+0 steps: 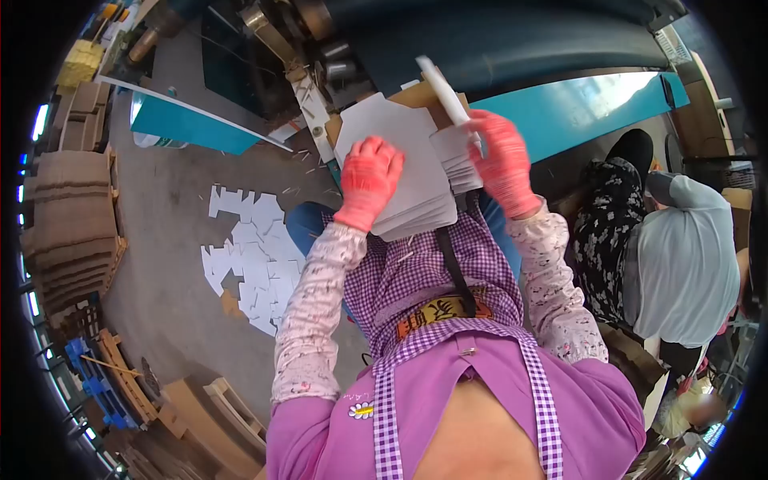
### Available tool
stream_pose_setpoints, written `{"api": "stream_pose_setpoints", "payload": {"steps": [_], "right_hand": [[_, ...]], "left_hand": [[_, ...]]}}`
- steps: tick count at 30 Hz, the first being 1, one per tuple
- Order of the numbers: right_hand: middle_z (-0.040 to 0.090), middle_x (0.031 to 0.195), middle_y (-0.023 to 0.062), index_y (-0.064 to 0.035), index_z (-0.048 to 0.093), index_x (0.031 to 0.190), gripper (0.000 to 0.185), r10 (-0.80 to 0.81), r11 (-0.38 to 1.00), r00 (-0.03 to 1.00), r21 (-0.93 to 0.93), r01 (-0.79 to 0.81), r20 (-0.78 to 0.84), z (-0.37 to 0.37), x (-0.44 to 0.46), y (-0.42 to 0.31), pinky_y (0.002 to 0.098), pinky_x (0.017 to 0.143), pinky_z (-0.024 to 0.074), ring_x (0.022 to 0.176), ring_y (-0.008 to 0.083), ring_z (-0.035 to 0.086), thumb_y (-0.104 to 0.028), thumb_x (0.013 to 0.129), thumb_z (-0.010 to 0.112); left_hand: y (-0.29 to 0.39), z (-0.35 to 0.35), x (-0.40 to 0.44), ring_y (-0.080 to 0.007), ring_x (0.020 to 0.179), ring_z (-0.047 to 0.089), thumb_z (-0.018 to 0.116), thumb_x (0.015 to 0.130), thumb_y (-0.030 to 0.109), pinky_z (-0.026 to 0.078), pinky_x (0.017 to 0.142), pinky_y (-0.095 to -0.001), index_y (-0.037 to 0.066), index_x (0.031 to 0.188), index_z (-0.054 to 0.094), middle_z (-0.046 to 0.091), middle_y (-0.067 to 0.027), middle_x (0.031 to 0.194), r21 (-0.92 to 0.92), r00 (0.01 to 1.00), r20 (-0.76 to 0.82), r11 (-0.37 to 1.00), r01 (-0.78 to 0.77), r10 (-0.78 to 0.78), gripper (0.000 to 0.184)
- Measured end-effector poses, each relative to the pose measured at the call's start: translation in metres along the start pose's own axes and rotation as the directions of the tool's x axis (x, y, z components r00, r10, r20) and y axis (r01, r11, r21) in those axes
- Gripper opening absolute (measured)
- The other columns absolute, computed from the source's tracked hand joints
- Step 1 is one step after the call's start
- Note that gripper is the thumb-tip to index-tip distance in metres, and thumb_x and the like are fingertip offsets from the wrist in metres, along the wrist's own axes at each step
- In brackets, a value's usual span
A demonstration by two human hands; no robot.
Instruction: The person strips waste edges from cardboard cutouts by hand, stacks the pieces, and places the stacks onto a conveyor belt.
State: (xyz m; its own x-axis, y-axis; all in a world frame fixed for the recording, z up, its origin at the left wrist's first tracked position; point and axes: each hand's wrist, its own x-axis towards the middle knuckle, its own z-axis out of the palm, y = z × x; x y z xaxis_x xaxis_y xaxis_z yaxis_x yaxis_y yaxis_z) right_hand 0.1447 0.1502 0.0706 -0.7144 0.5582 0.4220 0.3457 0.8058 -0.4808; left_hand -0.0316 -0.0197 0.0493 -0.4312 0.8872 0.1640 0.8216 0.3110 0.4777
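My left hand, in a red-and-white glove, lies on top of a stack of white cardboard blanks, pressing on the upper sheet with its fingers spread a little. Over the stack's right side is my gloved right hand, somewhat blurred, closed around the lower end of a long white bar-like tool. That tool slants up and to the left; its exact kind cannot be made out. Below my right hand is a smaller pile of white card pieces. Brown cardboard shows behind the stack.
White cut-off scraps litter the floor at left. Teal panels flank the dark machine ahead. A co-worker in a light shirt sits close on my right. Stacked brown cardboard stands far left.
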Motion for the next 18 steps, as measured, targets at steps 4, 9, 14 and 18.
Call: {"api": "stream_pose_setpoints", "payload": {"steps": [4,9,14,18], "right_hand": [[0.047,0.142,0.0194,-0.0093,0.065,0.11,0.04,0.086,0.967,0.964,-0.253,-0.021,0.251,0.027,-0.005,-0.016,0.0422,0.101,0.0444,0.126,0.0374,0.047,-0.021,0.074,0.077],[0.039,0.148,0.0214,-0.0112,0.061,0.124,0.054,0.285,0.957,0.925,-0.132,-0.259,0.251,0.034,0.006,-0.019,0.0448,0.106,0.0373,0.131,0.0378,0.042,-0.032,0.076,0.074],[0.046,0.141,0.0197,-0.0119,0.061,0.119,0.049,0.212,0.966,0.961,-0.183,-0.18,0.175,0.044,-0.002,-0.012,0.0464,0.102,0.0393,0.126,0.037,0.045,-0.032,0.076,0.073],[0.054,0.127,0.013,-0.0131,0.064,0.1,0.023,-0.082,0.976,0.995,-0.195,0.093,0.063,0.038,0.004,-0.017,0.046,0.096,0.0414,0.118,0.033,0.051,-0.025,0.08,0.068]], "left_hand": [[0.001,0.038,0.027,-0.0265,0.125,0.048,0.058,0.09,0.017,0.036,0.107,-0.0406,0.016,0.127,0.061,0.055,-0.0036,0.136,0.068,0.953,-0.263,0.988,-0.138,0.151,0.037],[0.003,0.04,0.027,-0.0251,0.128,0.046,0.056,0.089,0.013,0.034,0.108,-0.0421,0.018,0.133,0.057,0.051,0.0008,0.141,0.135,0.957,-0.198,0.973,-0.189,0.214,0.044],[0.01,0.041,0.026,-0.0262,0.128,0.046,0.059,0.084,0.012,0.034,0.108,-0.0443,0.017,0.13,0.058,0.048,-0.0006,0.143,0.168,0.963,-0.158,0.967,-0.193,0.22,0.046],[0.0,0.052,0.032,-0.0274,0.13,0.044,0.059,0.082,0.012,0.034,0.109,-0.0457,0.016,0.132,0.056,0.046,-0.0032,0.145,0.194,0.973,-0.069,0.96,-0.202,0.219,0.05]]}}
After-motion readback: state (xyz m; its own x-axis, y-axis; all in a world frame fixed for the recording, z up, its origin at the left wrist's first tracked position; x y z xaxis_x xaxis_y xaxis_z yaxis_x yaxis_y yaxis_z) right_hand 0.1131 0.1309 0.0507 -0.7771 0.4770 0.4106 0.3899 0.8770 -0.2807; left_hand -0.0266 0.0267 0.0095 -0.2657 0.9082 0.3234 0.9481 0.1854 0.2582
